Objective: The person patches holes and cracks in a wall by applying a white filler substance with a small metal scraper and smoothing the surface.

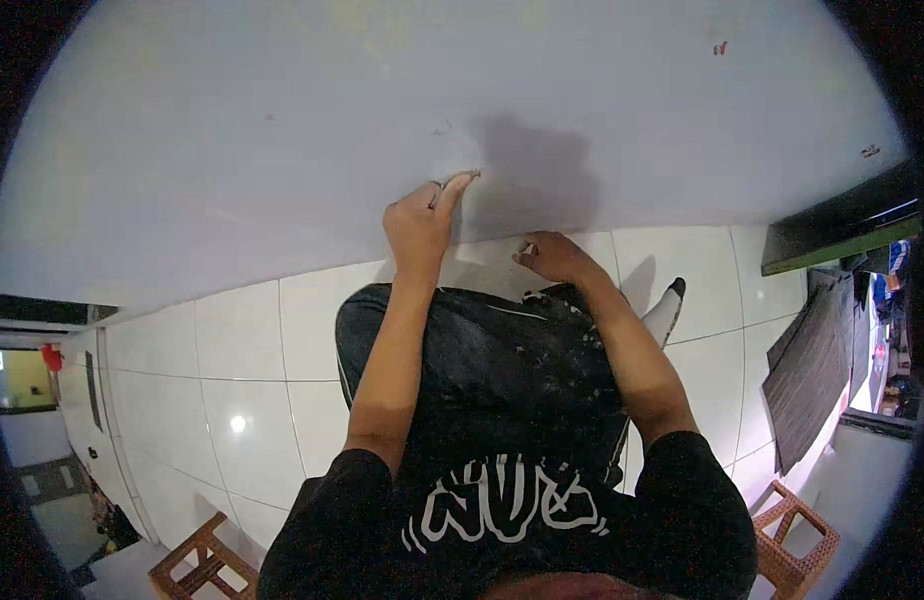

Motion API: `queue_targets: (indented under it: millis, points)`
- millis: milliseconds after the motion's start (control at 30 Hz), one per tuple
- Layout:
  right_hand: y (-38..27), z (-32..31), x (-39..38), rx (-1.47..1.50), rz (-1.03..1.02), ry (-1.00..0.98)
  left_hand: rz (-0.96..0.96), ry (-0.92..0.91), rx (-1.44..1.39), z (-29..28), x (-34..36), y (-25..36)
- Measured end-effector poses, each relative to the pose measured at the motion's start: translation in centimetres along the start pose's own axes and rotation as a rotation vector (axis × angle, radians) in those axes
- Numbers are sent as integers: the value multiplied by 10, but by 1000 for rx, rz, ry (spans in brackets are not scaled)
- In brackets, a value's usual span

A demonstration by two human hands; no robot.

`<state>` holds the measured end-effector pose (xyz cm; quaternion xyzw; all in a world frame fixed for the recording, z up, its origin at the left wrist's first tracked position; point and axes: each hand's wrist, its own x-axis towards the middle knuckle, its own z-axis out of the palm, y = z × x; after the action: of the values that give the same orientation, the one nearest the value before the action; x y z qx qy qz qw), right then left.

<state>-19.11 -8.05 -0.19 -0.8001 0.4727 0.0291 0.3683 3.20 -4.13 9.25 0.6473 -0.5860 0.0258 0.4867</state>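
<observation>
Head view: left hand (422,220) is curled at the wall (282,150) ahead, apparently raised for close fingertip work; right hand (557,258) bends loosely near its base, any grasp impossible to tell.

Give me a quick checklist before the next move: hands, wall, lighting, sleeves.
1. Left hand at the wall: ok, its fingertips appear to be against it.
2. Left hand's grip: cannot tell whether it pinches anything small.
3. Right hand lower than the left: ok, near the wall's foot, fingers curled; contents cannot tell.
4. Wall unmarked: not ok, a faint scuff and red marks show.
5. Even light: not ok, a shadow falls right of the left hand.
6. Black sleeves away from hands: ok.
</observation>
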Motion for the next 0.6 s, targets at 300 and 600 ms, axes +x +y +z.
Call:
queue_targets:
  millis: [300, 600]
  points:
    - [0, 5, -1, -21, 10, 22, -113, -20, -109, -2, -2, 4]
    - [3, 2, -3, 32, 15, 7, -178, 1, -203, -5, 9, 12]
